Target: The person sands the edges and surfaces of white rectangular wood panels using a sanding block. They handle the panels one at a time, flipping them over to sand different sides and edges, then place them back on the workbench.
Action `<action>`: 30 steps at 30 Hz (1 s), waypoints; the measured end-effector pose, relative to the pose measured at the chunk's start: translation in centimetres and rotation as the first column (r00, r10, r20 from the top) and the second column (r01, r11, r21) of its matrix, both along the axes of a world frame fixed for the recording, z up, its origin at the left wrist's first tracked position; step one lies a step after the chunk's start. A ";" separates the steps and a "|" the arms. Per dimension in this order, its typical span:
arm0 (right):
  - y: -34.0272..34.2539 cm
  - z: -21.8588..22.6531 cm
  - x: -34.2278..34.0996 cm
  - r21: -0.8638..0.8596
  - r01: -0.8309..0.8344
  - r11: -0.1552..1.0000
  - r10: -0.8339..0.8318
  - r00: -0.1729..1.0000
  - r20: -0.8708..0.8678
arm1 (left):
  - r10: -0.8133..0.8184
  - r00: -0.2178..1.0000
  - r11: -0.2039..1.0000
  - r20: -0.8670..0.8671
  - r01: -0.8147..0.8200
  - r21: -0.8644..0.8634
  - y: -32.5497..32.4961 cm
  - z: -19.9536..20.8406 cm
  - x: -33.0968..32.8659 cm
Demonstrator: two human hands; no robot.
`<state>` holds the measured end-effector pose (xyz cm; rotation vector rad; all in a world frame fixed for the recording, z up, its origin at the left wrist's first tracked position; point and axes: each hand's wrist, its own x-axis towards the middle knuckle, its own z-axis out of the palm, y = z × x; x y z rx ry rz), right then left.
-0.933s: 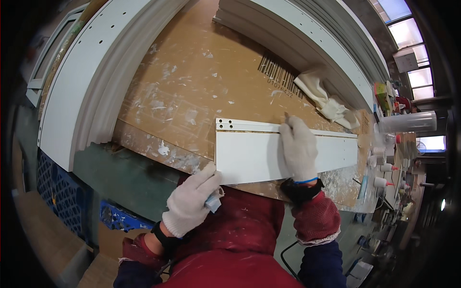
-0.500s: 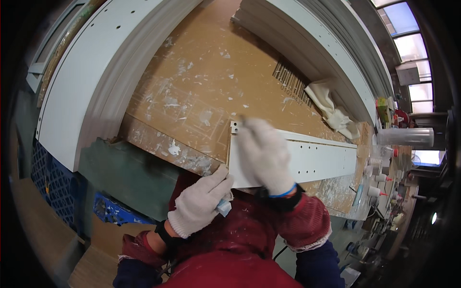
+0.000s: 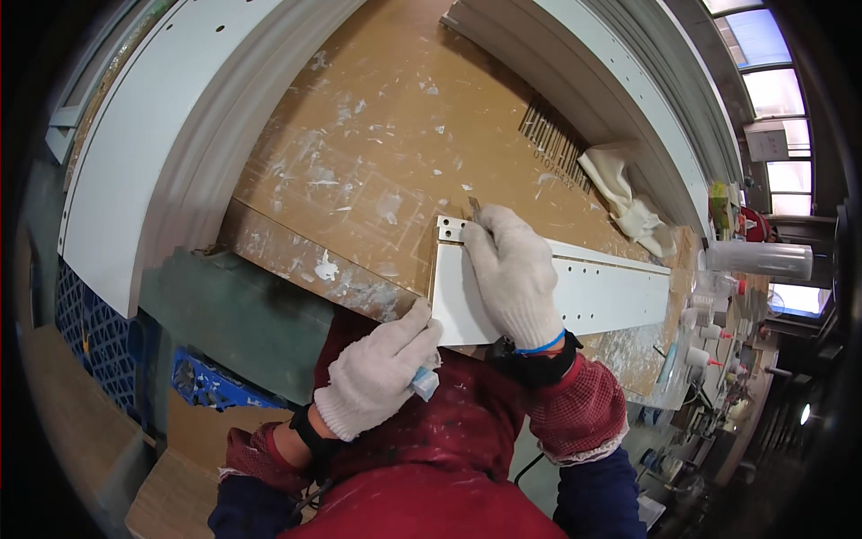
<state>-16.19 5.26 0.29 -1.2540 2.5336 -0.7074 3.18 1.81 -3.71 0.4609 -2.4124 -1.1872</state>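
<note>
A long white panel [image 3: 620, 299] with small drilled holes lies along the near edge of the cardboard-covered bench. My right hand [image 3: 519, 274], in a white knit glove, is closed around a small thin metal tool, perhaps a blade. This tool [image 3: 475, 207] pokes out past the fingertips at the panel's far edge, near two holes at the left end. My left hand [image 3: 377, 373], gloved alike, has its fingertips at the panel's near left corner. Tucked in its palm is a small light-blue block [image 3: 425, 384], mostly hidden by the glove.
Stacked white moulded boards stand at the left [image 3: 135, 153] and far right [image 3: 620, 99]. A crumpled cream cloth [image 3: 624, 202] lies by the right stack. Paint flakes dot the cardboard [image 3: 359, 153]. Bottles and a clear cylinder [image 3: 763, 259] sit at the right; a blue crate [image 3: 215, 382] is below left.
My right hand, blurred before, has shifted slightly right and away from me along with the metal tool, and now shows sharply. My left hand stays at the panel's corner.
</note>
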 end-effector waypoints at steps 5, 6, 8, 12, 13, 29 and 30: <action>-1.6 0.2 3.0 -0.048 -0.301 0.953 0.297 0.952 -0.075 | -0.086 0.994 0.996 0.072 0.084 0.030 -0.4 0.3 0.1; -1.7 0.5 3.0 -0.111 -0.264 0.958 0.256 0.964 -0.076 | -0.067 0.997 0.998 0.044 0.067 -0.004 -0.4 0.2 0.2; -1.6 0.5 2.5 -0.231 -0.197 0.953 0.188 0.980 -0.061 | -0.018 1.000 0.998 -0.005 0.018 -0.063 -0.2 -0.2 0.1; -0.1 0.0 0.7 -0.046 -0.114 0.992 0.097 0.959 -0.267 | -0.008 1.000 0.999 -0.030 0.007 -0.036 -0.3 -0.2 -0.2; -0.2 -0.2 0.8 0.024 -0.185 0.982 0.186 0.958 -0.217 | -0.011 1.000 1.000 -0.023 0.010 -0.023 -0.3 -0.2 -0.2; 22.6 0.9 -15.0 0.106 0.621 0.776 -0.543 0.745 -0.388 | 0.013 1.000 0.798 -0.015 -0.002 0.603 -0.5 -0.2 1.3; 23.7 1.1 -15.2 0.153 0.633 0.759 -0.537 0.741 -0.403 | 0.023 1.000 0.741 -0.007 -0.012 0.671 -0.6 0.1 1.1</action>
